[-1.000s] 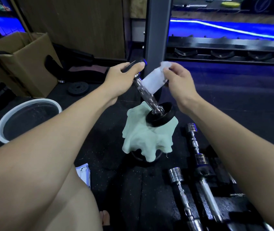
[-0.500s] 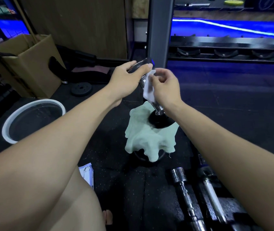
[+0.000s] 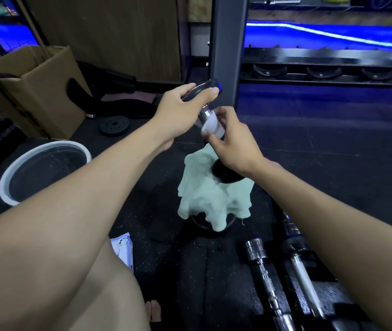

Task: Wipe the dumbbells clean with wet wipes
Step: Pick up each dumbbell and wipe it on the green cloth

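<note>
I see right hand (image 3: 234,144) now wrap wipe (image 3: 211,126) round dumbbell (image 3: 205,113) bar; second ago, wipe off bar. Left hand (image 3: 178,111) grips top end. Dumbbell stands on green cloth (image 3: 209,199). Rubbing starts.

The wet wipe (image 3: 211,126) was white, the draped cloth (image 3: 214,199) pale green, the dumbbell (image 3: 226,173) black with a chrome bar. The basin (image 3: 44,173) had a white rim; the floor (image 3: 178,271) was black, speckled.

Shiny chrome dumbbell (image 3: 206,113) bar, soft white wipe (image 3: 211,126), crumpled green cloth (image 3: 210,199).
</note>
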